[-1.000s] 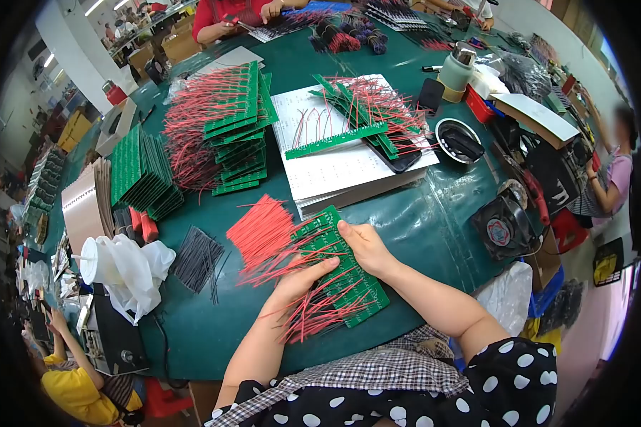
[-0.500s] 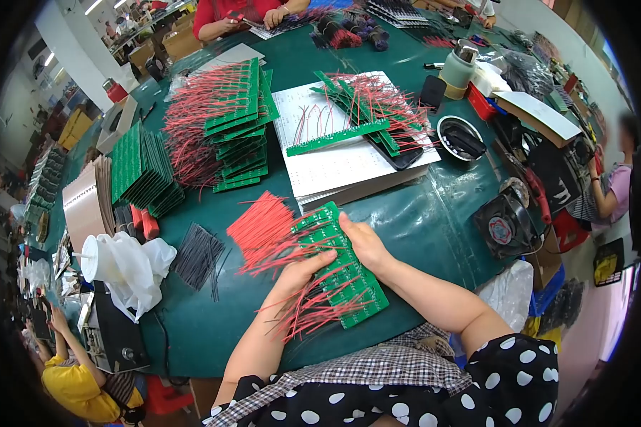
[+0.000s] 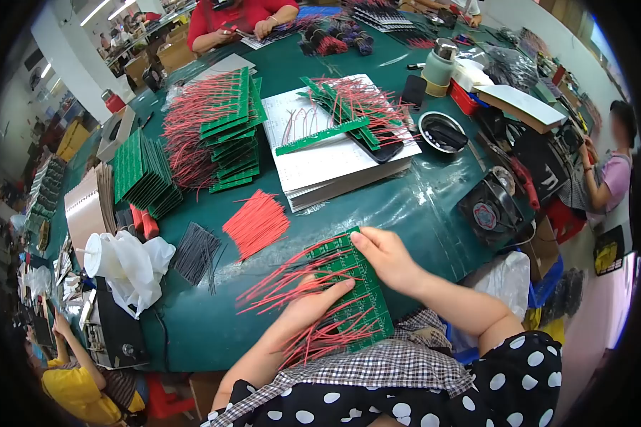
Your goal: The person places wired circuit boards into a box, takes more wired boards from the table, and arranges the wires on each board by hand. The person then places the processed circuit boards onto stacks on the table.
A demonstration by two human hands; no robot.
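Together, the left hand and the right hand hold one thin green rectangular circuit board

The board, with many red wires on it, is near the person's body, at the front of the dark green tabletop. The left hand is partly closed on it: the thumb lies on the face, among the wires, and the other fingers are mostly hidden. The right hand pinches the upper right corner, thumb in front.

Farther away, a flat heap of loose red wires lies on the tabletop, and to its left a bunch of thin black wires.

As for containers, a round white bowl has a black object inside. Behind it is a small red plastic box, with something white in it or on it; I cannot tell which. At the left, a crumpled white plastic bag is against a white cylindrical cup.
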